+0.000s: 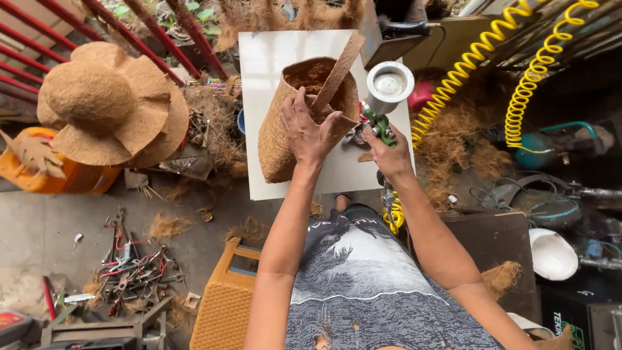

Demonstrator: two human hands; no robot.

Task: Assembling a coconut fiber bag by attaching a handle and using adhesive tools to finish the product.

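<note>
Two hats [110,104] left — bag [285,129] held.

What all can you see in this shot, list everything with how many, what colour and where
fibre bag: one, brown, on the white board, a strap sticking up from it
white board: one, centre top, under the bag
spray gun: one, green body with a silver cup, right of the bag
coiled hoses: two, yellow, upper right
fibre hats: two stacked, brown, upper left
orange container: one, left edge, below the hats
hand tools: a scattered pile, red and grey, floor lower left
woven stool: one, tan, bottom centre
white bowl: one, lower right
left hand: on the bag's rim
right hand: gripping the spray gun
</note>
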